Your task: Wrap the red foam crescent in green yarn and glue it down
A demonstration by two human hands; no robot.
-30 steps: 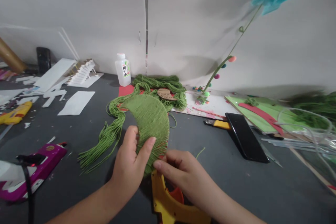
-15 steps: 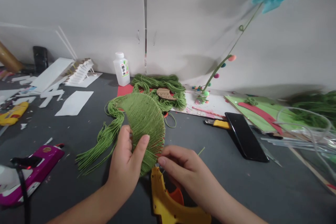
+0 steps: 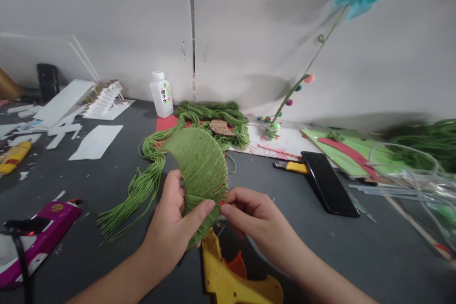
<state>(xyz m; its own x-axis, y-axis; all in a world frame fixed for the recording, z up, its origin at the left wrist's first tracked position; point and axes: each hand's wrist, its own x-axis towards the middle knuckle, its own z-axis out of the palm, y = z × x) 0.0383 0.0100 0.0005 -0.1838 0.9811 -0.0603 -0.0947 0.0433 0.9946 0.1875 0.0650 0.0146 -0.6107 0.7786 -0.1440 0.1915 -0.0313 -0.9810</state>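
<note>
A curved, crescent-like piece wrapped in green yarn (image 3: 201,164) is tilted up in front of me, with bits of red showing along its right edge. My left hand (image 3: 180,216) is closed around its lower left side, thumb lying across the front. At the lower right edge my right hand (image 3: 254,213) pinches a strand of green yarn between thumb and fingertips. Just below the piece lies a yellow glue gun (image 3: 231,275) with an orange trigger. Behind the piece are a loose yarn bundle (image 3: 137,199) and a green yarn skein (image 3: 213,111) with a cardboard label.
A white bottle (image 3: 162,95) stands at the back. To the right lie a black phone (image 3: 329,183), a yellow cutter knife (image 3: 295,167) and green sheets. On the left are a magenta device (image 3: 42,240), paper scraps and a yellow tool (image 3: 14,156). A pompom stem (image 3: 294,88) leans against white boards.
My left thumb has slid right and down across the yarn towards the edge. My right fingertips have moved slightly up and right along it. The view has shifted a little.
</note>
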